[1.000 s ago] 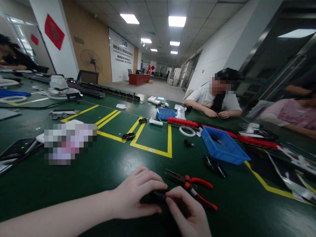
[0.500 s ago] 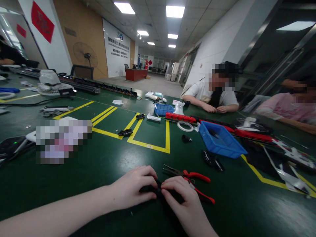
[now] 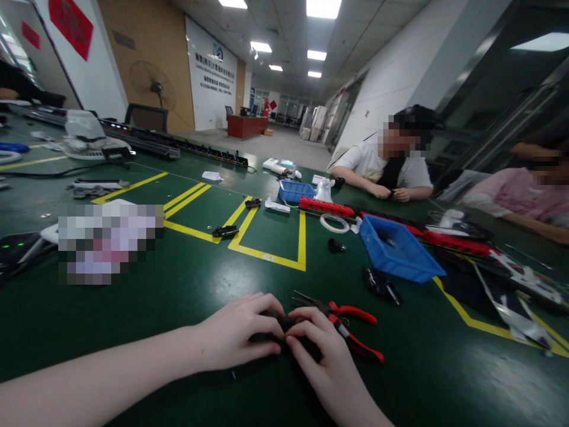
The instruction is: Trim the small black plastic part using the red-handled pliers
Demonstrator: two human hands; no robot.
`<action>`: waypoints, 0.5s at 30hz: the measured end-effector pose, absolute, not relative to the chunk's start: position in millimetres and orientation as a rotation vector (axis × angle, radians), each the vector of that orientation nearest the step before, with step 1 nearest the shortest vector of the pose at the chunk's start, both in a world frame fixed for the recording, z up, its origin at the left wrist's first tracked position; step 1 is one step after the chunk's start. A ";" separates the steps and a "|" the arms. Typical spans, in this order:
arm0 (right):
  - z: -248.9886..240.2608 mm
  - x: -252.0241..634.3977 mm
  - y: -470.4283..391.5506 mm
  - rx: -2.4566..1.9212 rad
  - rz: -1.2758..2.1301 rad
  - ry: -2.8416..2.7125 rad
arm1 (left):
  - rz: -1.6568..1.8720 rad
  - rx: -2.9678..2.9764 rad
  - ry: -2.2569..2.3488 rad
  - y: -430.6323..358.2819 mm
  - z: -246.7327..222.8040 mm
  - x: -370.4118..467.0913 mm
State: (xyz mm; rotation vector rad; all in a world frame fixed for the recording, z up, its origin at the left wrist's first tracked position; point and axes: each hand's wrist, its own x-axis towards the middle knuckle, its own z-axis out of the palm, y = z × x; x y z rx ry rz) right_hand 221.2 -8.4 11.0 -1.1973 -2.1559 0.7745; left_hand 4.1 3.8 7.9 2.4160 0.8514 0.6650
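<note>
Both hands meet low in the middle of the head view, over the green table [image 3: 178,308]. My left hand [image 3: 249,329] has its fingers curled round a small black part, mostly hidden by the fingers. The fingertips of my right hand [image 3: 317,344] pinch at the same spot, touching those of the left. Pliers with red handles [image 3: 355,313] lie open just beyond my right hand, partly behind it. A small thin piece [image 3: 233,375] rests on the table below my left wrist.
A blue bin [image 3: 400,252] stands to the right, with black parts [image 3: 382,286] before it. Farther back are a white ring [image 3: 334,223], a small blue basket [image 3: 296,191] and a red strip [image 3: 326,206]. Two people sit across on the right.
The view has shifted slightly. The fingertips of both hands have come closer together, and less of the black part shows between them.
</note>
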 end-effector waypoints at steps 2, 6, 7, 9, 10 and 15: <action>10.4 221.1 -8.0 -1.195 0.792 -2.153 | 0.660 2.415 0.852 4.1 7.5 3.8; 13.2 220.8 -8.8 -1.203 0.840 -2.121 | 0.655 2.377 0.868 4.8 7.6 3.9; 14.4 220.7 -9.2 -1.200 0.850 -2.117 | 0.653 2.373 0.869 4.9 7.9 4.0; 16.5 220.5 -10.1 -1.186 0.863 -2.118 | 0.635 2.379 0.867 5.0 8.4 4.1; 17.2 220.4 -10.3 -1.181 0.867 -2.118 | 0.626 2.385 0.867 5.0 8.7 4.0; 14.9 221.1 -9.3 -1.158 0.854 -2.136 | 0.620 2.410 0.855 5.3 8.6 3.5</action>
